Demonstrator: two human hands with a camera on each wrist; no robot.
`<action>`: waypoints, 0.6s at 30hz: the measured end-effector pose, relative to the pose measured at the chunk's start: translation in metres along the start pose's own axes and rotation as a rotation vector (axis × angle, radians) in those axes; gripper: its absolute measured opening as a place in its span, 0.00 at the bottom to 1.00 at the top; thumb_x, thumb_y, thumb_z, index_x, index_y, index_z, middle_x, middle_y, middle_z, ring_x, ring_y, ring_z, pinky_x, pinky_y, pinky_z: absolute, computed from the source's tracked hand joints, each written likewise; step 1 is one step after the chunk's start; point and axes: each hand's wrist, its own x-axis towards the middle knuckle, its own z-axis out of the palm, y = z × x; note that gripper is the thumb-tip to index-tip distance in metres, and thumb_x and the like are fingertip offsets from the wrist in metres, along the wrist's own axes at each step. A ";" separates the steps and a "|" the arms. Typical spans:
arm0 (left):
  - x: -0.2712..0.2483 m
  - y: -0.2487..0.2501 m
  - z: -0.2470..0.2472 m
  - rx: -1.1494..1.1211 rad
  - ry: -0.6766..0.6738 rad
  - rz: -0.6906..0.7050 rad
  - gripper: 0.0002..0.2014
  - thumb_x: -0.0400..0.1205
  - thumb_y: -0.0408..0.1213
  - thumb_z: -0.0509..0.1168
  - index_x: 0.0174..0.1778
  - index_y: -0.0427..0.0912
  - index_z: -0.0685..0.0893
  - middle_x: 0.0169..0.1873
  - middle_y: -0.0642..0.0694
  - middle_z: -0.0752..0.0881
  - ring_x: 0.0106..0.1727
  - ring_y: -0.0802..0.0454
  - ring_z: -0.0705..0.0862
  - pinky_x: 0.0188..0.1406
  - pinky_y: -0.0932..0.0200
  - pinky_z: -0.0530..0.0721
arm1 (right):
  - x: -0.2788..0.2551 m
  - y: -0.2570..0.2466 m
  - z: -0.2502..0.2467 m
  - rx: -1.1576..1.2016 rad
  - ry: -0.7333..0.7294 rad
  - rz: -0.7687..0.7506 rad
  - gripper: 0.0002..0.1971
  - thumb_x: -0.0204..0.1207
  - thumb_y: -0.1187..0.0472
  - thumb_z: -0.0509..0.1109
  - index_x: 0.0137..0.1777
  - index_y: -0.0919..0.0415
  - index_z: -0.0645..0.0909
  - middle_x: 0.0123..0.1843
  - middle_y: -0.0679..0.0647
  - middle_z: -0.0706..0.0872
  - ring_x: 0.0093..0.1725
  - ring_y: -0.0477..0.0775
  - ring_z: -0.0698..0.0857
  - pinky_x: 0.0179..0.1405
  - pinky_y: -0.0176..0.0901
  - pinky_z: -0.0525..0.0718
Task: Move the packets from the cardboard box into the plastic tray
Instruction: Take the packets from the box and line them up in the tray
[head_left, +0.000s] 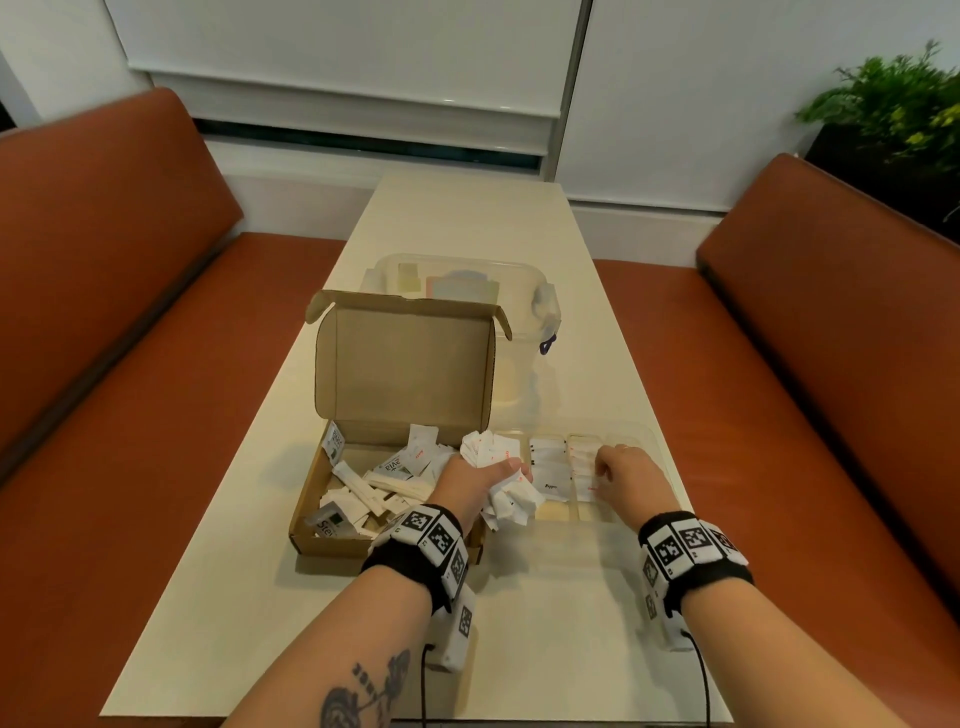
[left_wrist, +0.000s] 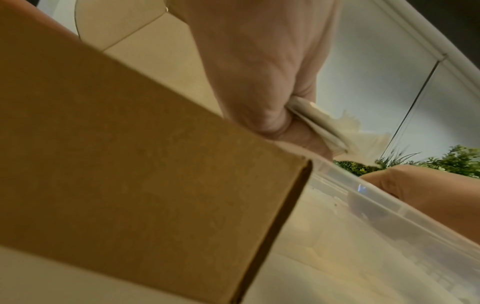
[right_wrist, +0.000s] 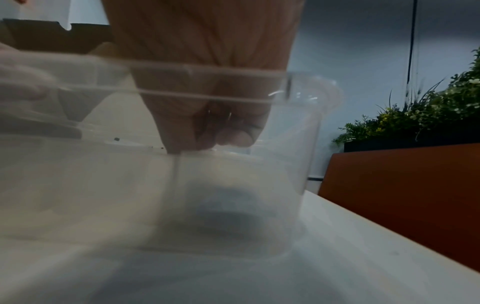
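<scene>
Two hands at work: a person sorts sachets at a pale table set between orange benches.
Cardboard box: open, lid upright, toward the table's left edge; loose packets and paper sticks lie jumbled inside.
Left hand: fingers curled round a crumpled bunch of white sachets, held over the box's right wall, just beside the tray; the left wrist view shows folded paper pinched in the fist.
Plastic tray: clear, divided into compartments, touching or just beside the box on its right; white packets already lie flat in the middle compartments.
Right hand: fingertips curled down into a compartment toward the tray's right; whether they pinch a packet or only press it cannot be told.
Handling: the sachets look light, thin and soft, likely to slip from a loose bunch; a firm squeeze across the middle of the bunch seems safest, or an edge pinch for singles.
</scene>
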 end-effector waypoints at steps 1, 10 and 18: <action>0.001 -0.001 0.000 -0.007 0.000 0.001 0.20 0.80 0.29 0.68 0.22 0.48 0.90 0.45 0.34 0.87 0.51 0.36 0.83 0.59 0.29 0.76 | 0.000 0.001 0.000 -0.008 -0.001 -0.004 0.07 0.74 0.71 0.63 0.43 0.60 0.78 0.43 0.54 0.80 0.42 0.52 0.75 0.39 0.40 0.75; 0.005 -0.005 -0.002 -0.019 -0.004 0.011 0.15 0.80 0.29 0.69 0.27 0.44 0.90 0.44 0.35 0.88 0.52 0.35 0.84 0.60 0.30 0.77 | -0.004 -0.003 -0.001 -0.036 0.018 -0.008 0.04 0.76 0.66 0.66 0.48 0.60 0.81 0.47 0.54 0.84 0.49 0.53 0.78 0.46 0.44 0.81; 0.008 -0.005 -0.004 -0.026 -0.041 0.008 0.14 0.80 0.30 0.69 0.28 0.45 0.91 0.43 0.36 0.89 0.50 0.37 0.85 0.60 0.31 0.76 | -0.004 -0.056 -0.019 0.438 0.056 -0.086 0.06 0.78 0.55 0.69 0.48 0.54 0.86 0.43 0.46 0.87 0.37 0.41 0.79 0.36 0.28 0.72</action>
